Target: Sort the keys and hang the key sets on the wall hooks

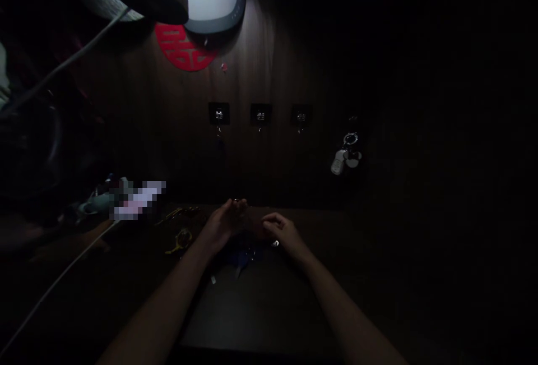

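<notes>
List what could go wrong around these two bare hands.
In this dim light, the right hand might knock aside the small, shiny, pale piece close by it. The left forearm could brush the small white oblong piece near it. If that forearm swings outward, it may snag the thin white cable to its left.

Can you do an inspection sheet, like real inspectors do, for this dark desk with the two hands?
Surface: dark brown tabletop, dimly lit.
Job's things: dark blue object below the hands, too dark to identify; small shiny piece beside the right hand.
Clutter: small white scrap.
Hands: left hand and right hand apart, fingers bent; grip unclear.
Cables: thin white cable at lower left; thicker pale cable at upper left.
Surroundings: red round cutout; white oblong fob.
</notes>
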Available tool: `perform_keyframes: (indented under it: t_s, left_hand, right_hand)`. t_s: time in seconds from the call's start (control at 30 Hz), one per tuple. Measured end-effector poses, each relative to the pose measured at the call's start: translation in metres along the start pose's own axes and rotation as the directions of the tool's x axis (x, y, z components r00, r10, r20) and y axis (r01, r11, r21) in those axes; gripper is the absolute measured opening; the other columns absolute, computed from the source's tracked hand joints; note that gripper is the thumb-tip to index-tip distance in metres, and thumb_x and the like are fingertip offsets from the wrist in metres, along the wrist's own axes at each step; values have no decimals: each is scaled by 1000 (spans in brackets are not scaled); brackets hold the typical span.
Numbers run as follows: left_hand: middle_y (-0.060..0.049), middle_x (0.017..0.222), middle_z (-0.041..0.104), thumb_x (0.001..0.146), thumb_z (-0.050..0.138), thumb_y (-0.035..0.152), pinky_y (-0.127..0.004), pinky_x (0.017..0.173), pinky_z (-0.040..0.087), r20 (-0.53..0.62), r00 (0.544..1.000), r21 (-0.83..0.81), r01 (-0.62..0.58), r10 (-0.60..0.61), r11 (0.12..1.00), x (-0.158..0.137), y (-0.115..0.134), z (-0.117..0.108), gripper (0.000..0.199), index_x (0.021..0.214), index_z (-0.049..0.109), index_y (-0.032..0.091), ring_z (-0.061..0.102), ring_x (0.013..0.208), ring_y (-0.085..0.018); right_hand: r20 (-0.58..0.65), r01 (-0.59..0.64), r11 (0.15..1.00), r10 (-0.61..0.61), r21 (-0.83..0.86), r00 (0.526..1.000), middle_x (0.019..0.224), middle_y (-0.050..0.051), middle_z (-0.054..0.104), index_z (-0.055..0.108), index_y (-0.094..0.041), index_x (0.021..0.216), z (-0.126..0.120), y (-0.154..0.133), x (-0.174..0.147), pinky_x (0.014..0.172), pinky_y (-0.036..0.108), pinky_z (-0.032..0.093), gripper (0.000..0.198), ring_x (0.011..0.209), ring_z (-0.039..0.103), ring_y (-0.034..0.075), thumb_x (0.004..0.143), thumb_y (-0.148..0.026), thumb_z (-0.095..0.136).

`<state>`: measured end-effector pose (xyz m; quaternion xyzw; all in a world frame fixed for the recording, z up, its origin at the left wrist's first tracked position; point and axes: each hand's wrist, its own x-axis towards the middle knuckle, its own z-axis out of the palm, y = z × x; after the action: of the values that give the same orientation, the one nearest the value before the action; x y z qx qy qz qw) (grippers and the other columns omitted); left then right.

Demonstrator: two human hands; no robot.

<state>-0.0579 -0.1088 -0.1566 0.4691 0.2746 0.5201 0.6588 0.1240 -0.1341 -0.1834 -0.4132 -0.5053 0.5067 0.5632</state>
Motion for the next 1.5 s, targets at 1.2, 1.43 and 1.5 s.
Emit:
perform_keyframes:
  t_s: [1.2, 1.43, 1.5]
  left_hand:
    - [-3, 86, 62, 68, 63, 20, -24, 71, 47, -163, 497, 753, -495, 852, 433, 98, 148, 8, 21, 86, 52, 17, 61, 77, -13]
    - [-2, 88, 63, 68, 64, 19, -23, 66, 45, -200, 507, 812, -393, 838, 432, 104, 137, 9, 24, 89, 52, 18, 61, 69, -12]
    - [-2, 88, 62, 68, 64, 19, -23, 66, 45, -220, 509, 811, -379, 832, 446, 104, 132, 7, 24, 89, 52, 18, 60, 68, -12]
  right_hand:
    - [-121, 91, 984, -110, -152, 986, 56, 1, 62, 57, -18, 70, -4, 1, 4, 52, 27, 43, 38, 52, 57, 15, 56, -53, 67]
    - [-133, 89, 984, -110, -156, 985, 55, 1, 62, 57, -19, 68, -3, -4, 3, 50, 27, 44, 41, 51, 57, 16, 53, -55, 68]
    - [-130, 80, 984, -102, -161, 986, 56, 1, 62, 57, -19, 68, -3, -4, 3, 50, 27, 43, 39, 51, 57, 15, 54, -53, 68]
